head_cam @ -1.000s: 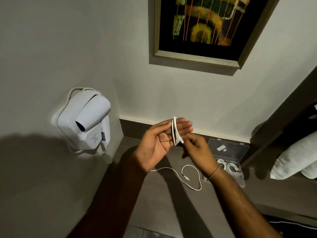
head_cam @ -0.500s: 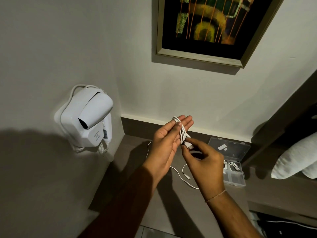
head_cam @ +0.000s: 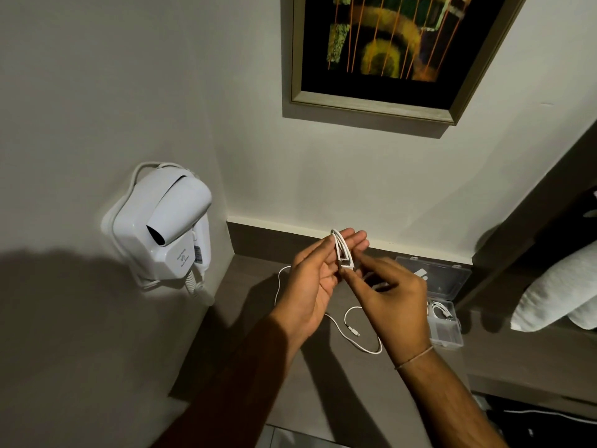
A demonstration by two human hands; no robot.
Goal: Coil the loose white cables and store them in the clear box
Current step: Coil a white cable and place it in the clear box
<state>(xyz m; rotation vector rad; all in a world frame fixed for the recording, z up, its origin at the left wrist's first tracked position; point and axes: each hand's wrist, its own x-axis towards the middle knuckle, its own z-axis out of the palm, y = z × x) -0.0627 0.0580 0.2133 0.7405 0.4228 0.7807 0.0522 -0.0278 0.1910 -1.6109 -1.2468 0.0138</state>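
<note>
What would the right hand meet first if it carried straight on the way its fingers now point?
The right hand points up and left, so it would probably first meet the coiled white cable looped on the left hand. It already seems to touch the coil's lower end; depth is unclear.

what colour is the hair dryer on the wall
White, body and coiled cord alike; the hair dryer shows clearly in the head view, mounted left of the hands.
</note>
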